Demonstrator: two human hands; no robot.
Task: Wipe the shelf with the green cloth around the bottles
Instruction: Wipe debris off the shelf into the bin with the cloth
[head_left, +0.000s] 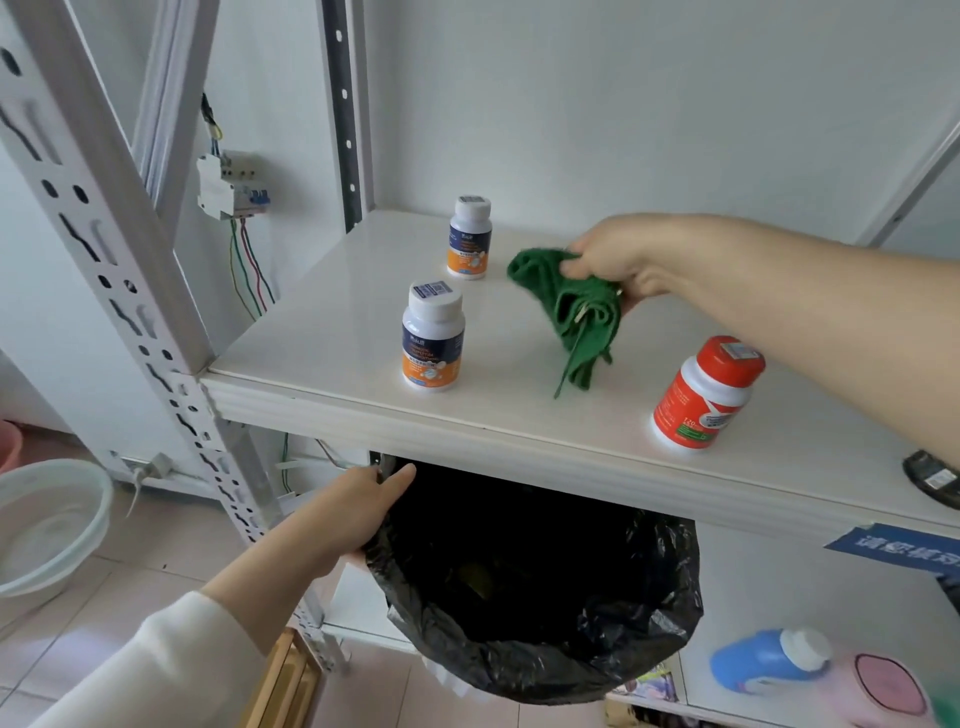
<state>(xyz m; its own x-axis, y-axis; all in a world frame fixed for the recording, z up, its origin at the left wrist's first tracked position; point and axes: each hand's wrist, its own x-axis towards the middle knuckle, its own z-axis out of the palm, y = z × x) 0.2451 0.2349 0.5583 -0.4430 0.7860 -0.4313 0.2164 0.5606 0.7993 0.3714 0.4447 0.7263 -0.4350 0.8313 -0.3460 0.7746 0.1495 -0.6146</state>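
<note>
My right hand (618, 260) pinches the bunched green cloth (569, 312), which hangs down with its lower end touching the white shelf (332, 312). Three bottles stand upright on the shelf. One white-capped blue and orange bottle (469, 237) is at the back, left of the cloth. A second one like it (432, 336) stands nearer the front edge. A red bottle (704, 393) with a red cap is at the front right, under my forearm. My left hand (358, 512) grips the rim of a black bin bag (535, 587) held open just below the shelf's front edge.
A perforated metal upright (119, 270) frames the shelf's left side, with a breaker and wires (231, 187) on the wall behind. A white basin (47, 525) sits on the floor at left. A blue bottle (769, 657) lies on the lower shelf; a dark object (932, 478) rests at the right edge.
</note>
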